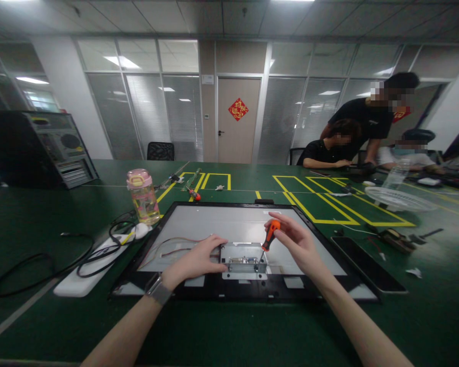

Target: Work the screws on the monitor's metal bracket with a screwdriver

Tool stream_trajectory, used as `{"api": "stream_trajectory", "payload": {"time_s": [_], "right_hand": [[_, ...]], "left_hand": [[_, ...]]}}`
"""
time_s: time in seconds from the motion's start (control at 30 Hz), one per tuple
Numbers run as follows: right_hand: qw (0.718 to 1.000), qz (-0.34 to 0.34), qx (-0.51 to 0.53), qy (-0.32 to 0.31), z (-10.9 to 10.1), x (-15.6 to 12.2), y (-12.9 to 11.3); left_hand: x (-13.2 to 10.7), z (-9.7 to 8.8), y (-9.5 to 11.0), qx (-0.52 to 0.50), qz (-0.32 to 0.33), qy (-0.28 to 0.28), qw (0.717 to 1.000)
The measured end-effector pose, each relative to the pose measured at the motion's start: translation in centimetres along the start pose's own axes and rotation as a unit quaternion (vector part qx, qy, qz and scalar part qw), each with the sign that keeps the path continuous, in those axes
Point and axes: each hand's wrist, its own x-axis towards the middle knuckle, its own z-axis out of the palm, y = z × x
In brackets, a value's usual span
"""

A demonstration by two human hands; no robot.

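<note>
Panel [229, 216] lies on green, yellow-taped table [252, 329]; closed door [239, 137] beyond.

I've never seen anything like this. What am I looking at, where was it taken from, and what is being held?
There's no machine at work here: those are a person's own bare hands. The single picture comes from a camera worn on their head, looking forward and down.

The left hand, with a watch on its wrist, grips the left end of a metal bracket. The right hand holds an orange-and-black screwdriver, its tip down at the bracket's right side. The bracket sits on a large flat panel with a black frame.

Around it on the green table are a pink bottle, a black cable and a computer tower. Other people are at the far right.
</note>
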Motion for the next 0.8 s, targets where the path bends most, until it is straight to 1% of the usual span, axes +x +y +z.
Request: {"api": "stream_trajectory", "payload": {"time_s": [0.13, 0.27, 0.37, 0.53, 0.6, 0.7, 0.8], "right_hand": [[1.0, -0.011, 0.016, -0.023, -0.11, 0.01, 0.11], [0.999, -0.031, -0.015, -0.006, 0.17, 0.05, -0.34], [1.0, -0.024, -0.012, -0.005, 0.13, -0.01, -0.35], [0.999, -0.019, 0.015, -0.035, -0.38, -0.08, -0.03], [0.999, -0.025, -0.005, -0.029, -0.37, -0.04, -0.19], [0.998, -0.032, -0.059, 0.003, -0.12, 0.03, -0.55], [0.998, -0.025, -0.064, 0.016, 0.04, 0.04, -0.49]], "left_hand": [[0.04, 0.07, -0.23, 0.004, 0.002, -0.003, 1.0], [0.04, 0.11, -0.34, 0.005, 0.003, -0.005, 1.0], [0.04, 0.1, -0.32, 0.003, 0.002, -0.003, 1.0], [0.03, 0.03, -0.19, 0.004, 0.0, -0.006, 1.0], [0.0, 0.02, -0.15, 0.003, 0.0, -0.005, 1.0], [-0.05, 0.03, -0.13, 0.002, 0.0, -0.002, 1.0], [-0.06, 0.01, -0.1, 0.001, 0.001, 0.002, 1.0]]}}
